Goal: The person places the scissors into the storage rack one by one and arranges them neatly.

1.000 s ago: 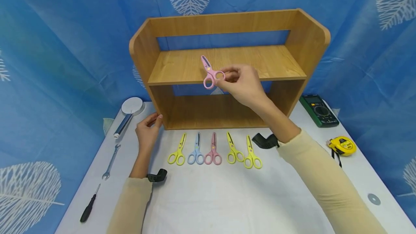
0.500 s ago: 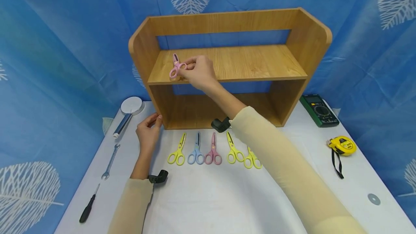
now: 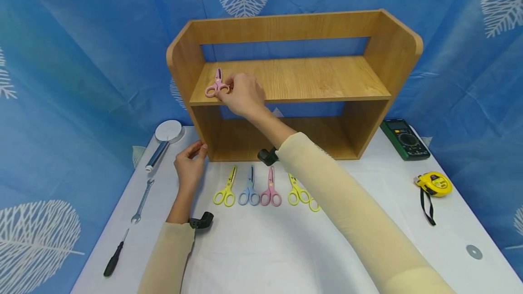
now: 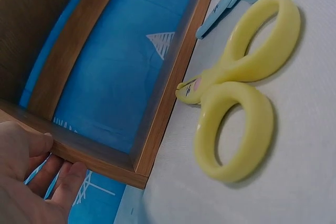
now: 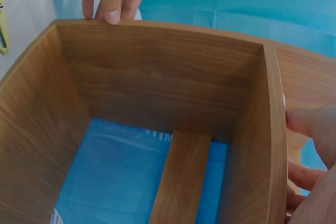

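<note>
upper shelf [image 3: 310, 78] open rightward, scissors row [image 3: 261, 192] lining shelf front

my wooden shelf [image 3: 294, 78]: matt oak-grain veneer, smooth. pink scissors [image 3: 216, 86] and yellow scissors [image 4: 239, 85]: smooth plastic handles with a soft sheen. tablecloth [image 3: 265, 248]: white, matt cloth. wrench [image 3: 141, 201]: bright metal. backdrop [image 3: 81, 58]: blue printed cloth.
</note>
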The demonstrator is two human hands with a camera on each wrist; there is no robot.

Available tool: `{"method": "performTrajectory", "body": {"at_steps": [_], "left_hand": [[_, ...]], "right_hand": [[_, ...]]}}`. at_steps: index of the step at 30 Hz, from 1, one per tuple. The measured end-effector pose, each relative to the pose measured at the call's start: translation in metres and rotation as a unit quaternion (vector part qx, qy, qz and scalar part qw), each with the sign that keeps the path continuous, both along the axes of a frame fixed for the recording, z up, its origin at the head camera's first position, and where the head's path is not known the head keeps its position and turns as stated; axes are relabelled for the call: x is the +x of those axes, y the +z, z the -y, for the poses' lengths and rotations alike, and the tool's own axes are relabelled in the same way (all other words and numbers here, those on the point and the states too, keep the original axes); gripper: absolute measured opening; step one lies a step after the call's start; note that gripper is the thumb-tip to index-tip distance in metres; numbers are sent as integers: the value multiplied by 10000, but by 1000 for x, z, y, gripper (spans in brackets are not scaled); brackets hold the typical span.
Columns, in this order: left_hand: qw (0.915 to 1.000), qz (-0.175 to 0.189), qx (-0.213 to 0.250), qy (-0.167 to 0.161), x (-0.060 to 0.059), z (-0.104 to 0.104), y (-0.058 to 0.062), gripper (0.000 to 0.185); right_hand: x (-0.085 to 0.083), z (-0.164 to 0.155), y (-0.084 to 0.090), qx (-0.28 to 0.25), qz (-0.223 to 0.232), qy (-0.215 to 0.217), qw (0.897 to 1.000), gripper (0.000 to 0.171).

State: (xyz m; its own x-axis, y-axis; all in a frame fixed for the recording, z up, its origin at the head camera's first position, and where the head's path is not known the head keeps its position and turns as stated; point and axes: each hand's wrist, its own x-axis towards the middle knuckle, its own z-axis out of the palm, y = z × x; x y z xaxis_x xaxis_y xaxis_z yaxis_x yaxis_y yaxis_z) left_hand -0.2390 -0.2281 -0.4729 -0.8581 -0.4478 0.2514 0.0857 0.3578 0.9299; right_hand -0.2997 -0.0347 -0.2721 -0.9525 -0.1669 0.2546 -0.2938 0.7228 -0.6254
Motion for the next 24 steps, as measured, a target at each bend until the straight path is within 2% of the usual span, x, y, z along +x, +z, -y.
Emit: {"method": "performTrajectory", "body": {"at_steps": [4,7,11,15,19,24], "left_hand": [[10000,60,-9,-59,0,1,-1,29],[9997,158,-45,-183,1,4,-1,32],[9975,436,96,-547,3,10,0,38],[9896,717,678,-1045,1,20,1,42],[9781,891,1191,-1453,-1,29,3,47],[9665,852,1627,-1792,-6,36,1,50]], "right_hand": [[3,-12,-1,-456,2,448,9980,48],[11,-29,-4,-993,-143,800,9917,48],[29,-62,-11,-1391,-352,1027,9843,41],[53,-101,-20,-1354,-247,1158,9837,35],[74,-139,-34,-1033,11,1337,9856,30],[94,-182,-68,-833,538,1243,9873,28]]}}
